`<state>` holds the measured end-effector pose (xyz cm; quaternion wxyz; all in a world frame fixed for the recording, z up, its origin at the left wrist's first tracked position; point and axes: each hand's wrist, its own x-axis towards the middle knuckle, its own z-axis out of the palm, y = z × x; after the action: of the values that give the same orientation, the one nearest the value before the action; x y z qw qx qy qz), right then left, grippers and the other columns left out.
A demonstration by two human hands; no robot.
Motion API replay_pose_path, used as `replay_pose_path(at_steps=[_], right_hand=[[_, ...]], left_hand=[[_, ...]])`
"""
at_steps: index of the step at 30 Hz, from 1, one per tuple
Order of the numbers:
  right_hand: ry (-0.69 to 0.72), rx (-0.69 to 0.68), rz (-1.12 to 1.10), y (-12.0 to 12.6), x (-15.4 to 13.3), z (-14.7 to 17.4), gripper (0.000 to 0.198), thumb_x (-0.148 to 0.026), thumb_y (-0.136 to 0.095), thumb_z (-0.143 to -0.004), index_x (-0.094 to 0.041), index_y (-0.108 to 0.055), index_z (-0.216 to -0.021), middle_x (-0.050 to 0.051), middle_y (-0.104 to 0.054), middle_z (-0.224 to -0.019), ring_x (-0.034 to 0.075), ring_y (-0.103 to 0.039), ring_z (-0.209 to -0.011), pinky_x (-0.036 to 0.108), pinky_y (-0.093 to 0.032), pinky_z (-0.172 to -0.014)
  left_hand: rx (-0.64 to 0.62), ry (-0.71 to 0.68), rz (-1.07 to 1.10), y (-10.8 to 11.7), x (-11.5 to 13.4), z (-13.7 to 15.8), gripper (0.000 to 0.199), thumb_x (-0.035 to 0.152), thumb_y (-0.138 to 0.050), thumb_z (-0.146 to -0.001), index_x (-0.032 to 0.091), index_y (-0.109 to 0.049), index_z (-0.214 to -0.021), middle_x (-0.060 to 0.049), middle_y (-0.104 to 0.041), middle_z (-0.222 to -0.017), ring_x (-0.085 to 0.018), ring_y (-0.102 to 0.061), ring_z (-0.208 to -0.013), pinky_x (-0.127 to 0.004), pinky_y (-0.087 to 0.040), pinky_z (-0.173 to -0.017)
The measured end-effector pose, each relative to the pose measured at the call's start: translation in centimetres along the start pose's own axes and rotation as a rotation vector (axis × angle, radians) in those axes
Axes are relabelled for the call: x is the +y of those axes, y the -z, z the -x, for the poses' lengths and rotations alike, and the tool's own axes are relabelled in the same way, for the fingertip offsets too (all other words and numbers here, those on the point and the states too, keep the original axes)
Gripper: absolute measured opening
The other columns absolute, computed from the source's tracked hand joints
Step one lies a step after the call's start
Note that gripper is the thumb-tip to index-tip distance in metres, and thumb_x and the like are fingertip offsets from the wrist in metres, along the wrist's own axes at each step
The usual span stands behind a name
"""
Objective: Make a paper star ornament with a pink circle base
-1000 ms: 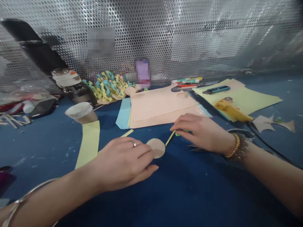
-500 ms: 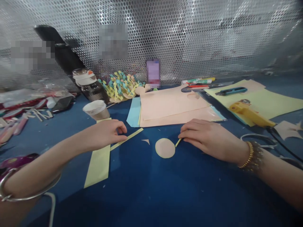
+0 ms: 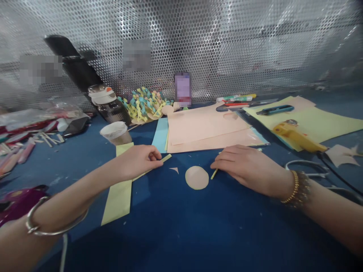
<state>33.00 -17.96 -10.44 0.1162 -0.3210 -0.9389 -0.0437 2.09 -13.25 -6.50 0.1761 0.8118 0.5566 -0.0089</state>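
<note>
My left hand (image 3: 143, 160) is closed, thumb and fingertips pinching a thin yellow paper strip (image 3: 167, 157) near its far end. That strip slants over the blue table, its lower end by a wider yellow paper piece (image 3: 117, 204), which lies partly under my left wrist. My right hand (image 3: 238, 166) is closed with its fingers together over a short narrow yellow paper strip (image 3: 214, 174), whose lower end shows below the fingertips. Between the hands a pale pink paper disc (image 3: 197, 177) with a yellowish edge lies flat. A small pink paper scrap (image 3: 175, 169) sits left of it.
Behind the hands lie pink paper sheets (image 3: 207, 124) over blue ones. At right are a yellow glue gun (image 3: 297, 136), a utility knife (image 3: 276, 110) and scissors (image 3: 306, 166). A paper cup (image 3: 115, 133), a bottle (image 3: 109, 105) and curled paper pieces (image 3: 146, 104) stand at back left.
My left hand has moved right along the yellow strip, and its fingers have closed toward the strip's far end. My right hand has shifted slightly left, the short strip moving a little with it.
</note>
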Motion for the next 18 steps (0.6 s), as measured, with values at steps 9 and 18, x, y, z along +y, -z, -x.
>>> replay_pose_path(at_steps=[9, 18], right_hand=[[0.043, -0.009, 0.073, 0.3, -0.3, -0.2, 0.029, -0.003, -0.050, -0.079, -0.019, -0.062, -0.099, 0.007, -0.066, -0.101, 0.023, -0.060, -0.091, 0.038, -0.049, -0.079], [0.115, -0.002, 0.053, 0.4, -0.8, -0.4, 0.029, -0.004, -0.047, -0.081, -0.018, -0.062, -0.102, 0.007, -0.067, -0.105, 0.023, -0.061, -0.091, 0.037, -0.049, -0.077]], left_hand=[[0.070, -0.115, -0.134, -0.7, 1.0, -0.3, 0.028, 0.039, -0.048, -0.086, 0.020, -0.067, -0.087, -0.008, -0.070, -0.087, -0.022, -0.065, -0.078, -0.029, -0.047, -0.062], [0.060, -0.106, -0.142, -1.4, 0.3, -0.6, 0.027, 0.037, -0.045, -0.088, 0.020, -0.065, -0.086, -0.007, -0.071, -0.089, -0.023, -0.065, -0.080, -0.031, -0.045, -0.064]])
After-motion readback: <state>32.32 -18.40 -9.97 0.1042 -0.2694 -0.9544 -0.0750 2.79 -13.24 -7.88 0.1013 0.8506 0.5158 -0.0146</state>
